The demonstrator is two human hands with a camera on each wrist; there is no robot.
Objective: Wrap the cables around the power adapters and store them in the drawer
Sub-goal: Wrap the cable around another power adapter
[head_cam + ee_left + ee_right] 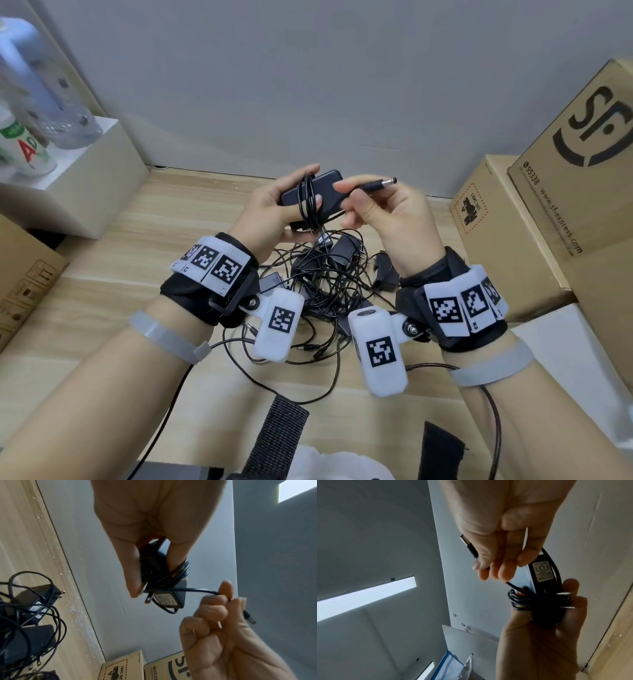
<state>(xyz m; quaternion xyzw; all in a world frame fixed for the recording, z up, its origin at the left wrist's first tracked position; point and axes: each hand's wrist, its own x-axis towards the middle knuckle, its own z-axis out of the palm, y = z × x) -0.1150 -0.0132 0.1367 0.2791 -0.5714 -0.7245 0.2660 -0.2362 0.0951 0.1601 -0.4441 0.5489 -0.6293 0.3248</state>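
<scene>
My left hand (274,209) grips a black power adapter (327,192) above the wooden table, thumb pressed over several turns of its black cable (308,205) wound round the body. My right hand (387,212) pinches the free cable end just behind the barrel plug (380,184), which points right. In the left wrist view the adapter (169,599) shows its label and prongs, with the cable running to my right hand (219,609). The right wrist view shows the plug (469,546) in my fingers and the wound adapter (542,588) held by my left hand (556,615). No drawer is in view.
A tangled pile of more black adapters and cables (329,281) lies on the table (137,233) under my hands. Cardboard boxes (548,212) stand at the right, a white box (85,178) with bottles at the left, another carton (20,284) at the left edge.
</scene>
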